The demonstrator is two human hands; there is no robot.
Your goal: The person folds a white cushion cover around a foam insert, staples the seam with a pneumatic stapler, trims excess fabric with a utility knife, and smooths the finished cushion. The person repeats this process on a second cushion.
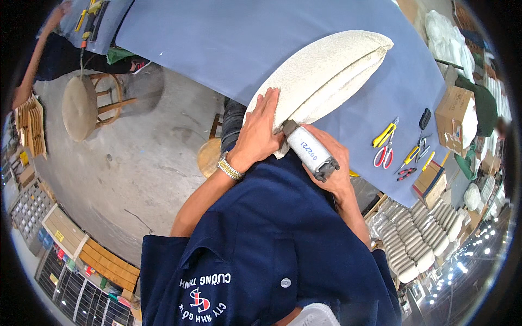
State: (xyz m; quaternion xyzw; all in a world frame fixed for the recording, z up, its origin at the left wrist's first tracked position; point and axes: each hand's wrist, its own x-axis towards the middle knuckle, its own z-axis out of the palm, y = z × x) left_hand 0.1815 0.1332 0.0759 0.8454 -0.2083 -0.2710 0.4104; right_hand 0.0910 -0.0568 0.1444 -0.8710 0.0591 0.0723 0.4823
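A cream upholstered cushion point(310, 65), long and curved with a folded seam along its right side, leans over the work table's near edge close to my body. My left hand point(262, 130) lies on its near end, fingers stretched out together along the fabric. In my right hand point(331, 157) is a staple gun point(310, 149) with a light grey body and dark ends. Its nose touches or nearly touches the cushion's lower edge, just right of my left hand. The staple gun's handle and most of my right fingers are hidden beneath its body.
A blue-grey covering spans the table point(217, 43). Yellow-handled pliers point(385, 135), red-handled scissors point(384, 156) and several other hand tools lie on the right, near a cardboard box point(455, 119). Wrapped cushions point(418, 233) are stacked beyond. A round stool point(80, 108) and another person's arm point(35, 60) are left.
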